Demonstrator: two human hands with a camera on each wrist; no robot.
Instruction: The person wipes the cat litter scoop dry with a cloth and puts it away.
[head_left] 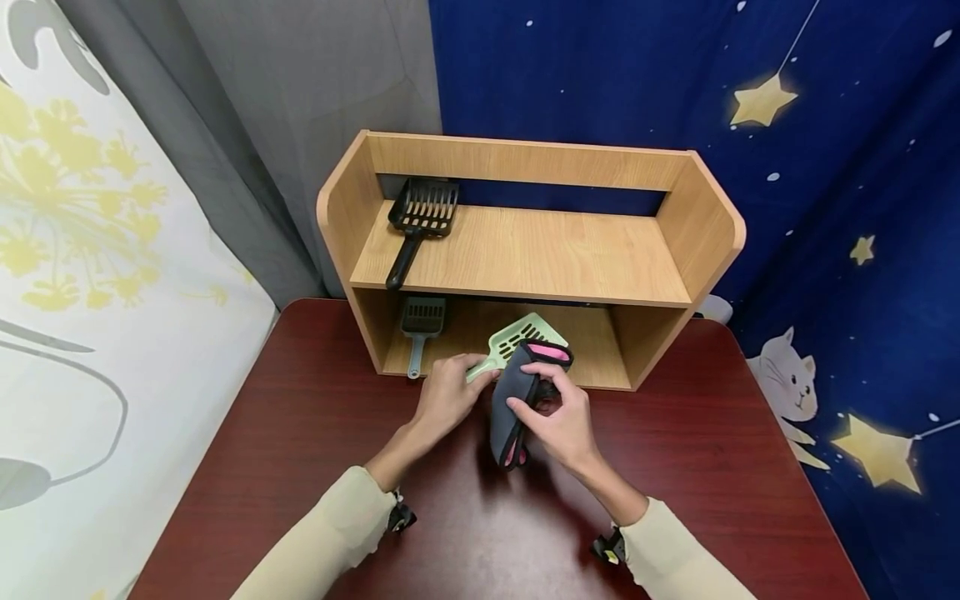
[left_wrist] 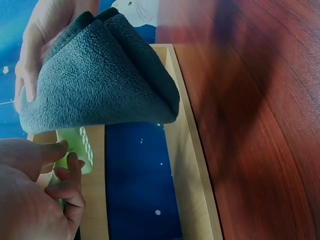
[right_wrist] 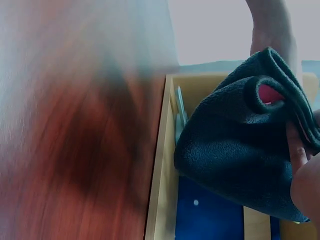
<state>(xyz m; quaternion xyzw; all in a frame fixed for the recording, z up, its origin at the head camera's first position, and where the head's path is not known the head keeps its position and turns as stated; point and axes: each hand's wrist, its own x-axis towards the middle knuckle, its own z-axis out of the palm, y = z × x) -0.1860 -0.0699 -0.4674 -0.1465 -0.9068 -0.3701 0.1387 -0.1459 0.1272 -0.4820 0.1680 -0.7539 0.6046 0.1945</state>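
My left hand pinches the handle of a pale green slotted litter scoop, whose head points away from me in front of the lower shelf. In my right hand is a folded grey fleecy cloth with black edging and a pink inner side, gripped between thumb and fingers. The cloth overlaps part of the scoop's head in the head view. In the left wrist view the cloth hangs over the scoop and hides much of it. The right wrist view shows the cloth covering the scoop.
A wooden two-level shelf stands at the back of the dark red table. A black litter scoop lies on its upper level at the left. Below it, a grey litter scoop lies on the lower level. Curtains hang behind.
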